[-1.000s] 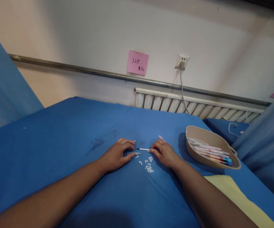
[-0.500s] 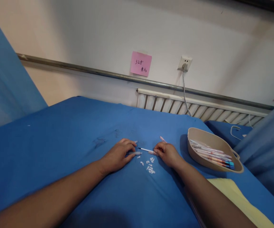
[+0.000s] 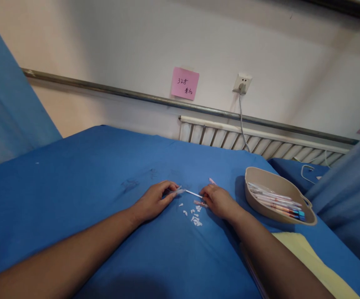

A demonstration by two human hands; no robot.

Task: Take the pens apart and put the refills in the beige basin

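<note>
Since half a second ago, the left hand (image 3: pixel 154 202) has raised the clear tube (image 3: pixel 180 192), closing the gap that showed between it and the white rod (image 3: pixel 194 194) in the right hand (image 3: pixel 220 201).

Beneath everything spreads the blue-covered table (image 3: pixel 105 166), with a blue curtain (image 3: pixel 348 195) hanging at its right. Yellow cloth (image 3: pixel 304 253) lies beside the right forearm. Beyond that sits the tan tray (image 3: pixel 270 177) holding pens (image 3: pixel 276 201), well apart from the fingers and out of their way.

Both hands work low over the table. Left thumb and fingers pinch the clear tube; the right ones pinch the white rod, and hide its rear end. Tube and rod meet, or nearly meet, between the hands; whether the rod's front end is inside is too small to tell. They are slightly out of line, so the end could catch on the tube's rim, and pushing from so far back might bend the thin rod.

Smaller things crowd the right hand: a pink pen piece (image 3: pixel 211 181) just beyond it, and a short clear piece (image 3: pixel 200 203) beside its fingertips, where a dropped finger could knock it away. White scraps (image 3: pixel 196 221), nearest the person, could be scattered by a sweeping wrist.
</note>
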